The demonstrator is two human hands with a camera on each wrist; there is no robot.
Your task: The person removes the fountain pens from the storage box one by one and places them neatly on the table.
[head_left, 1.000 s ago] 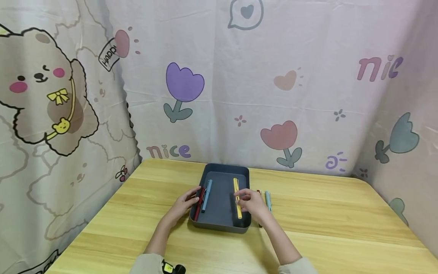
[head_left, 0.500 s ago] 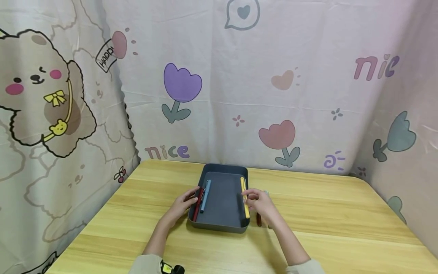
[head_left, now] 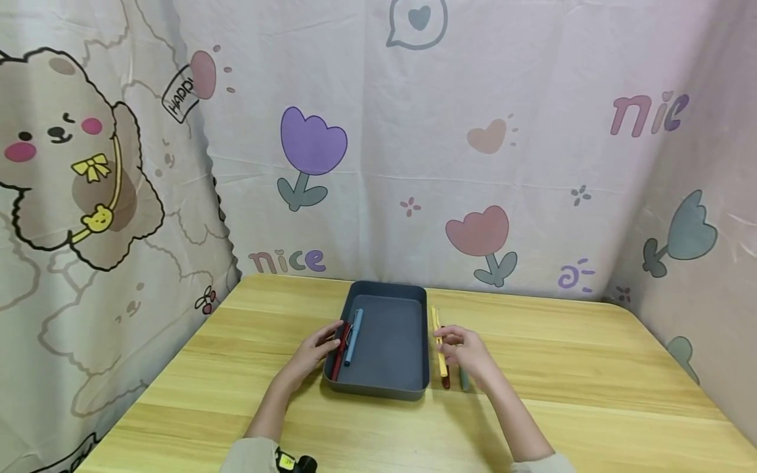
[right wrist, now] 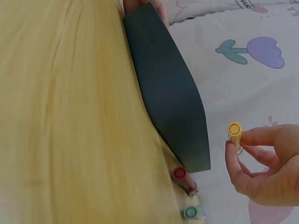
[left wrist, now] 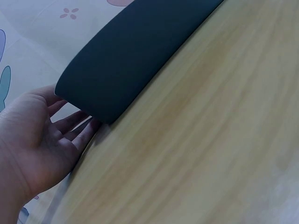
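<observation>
A dark grey tray sits on the table. My left hand holds its left side, with a digit over the rim and other fingers against the outer wall in the left wrist view. Just right of the tray, my right hand pinches a yellow pen between thumb and fingers. Its round end faces the right wrist camera. Below it on the table lie a dark red pen and a light teal pen, both partly hidden by the hand in the head view.
Inside the tray, along its left wall, are another dark red pen and a blue pen. A printed curtain hangs behind the wooden table.
My right hand has carried the yellow pen rightward from above the tray, past its right rim, to over the pens on the table. The left hand stays at the tray's left side.
</observation>
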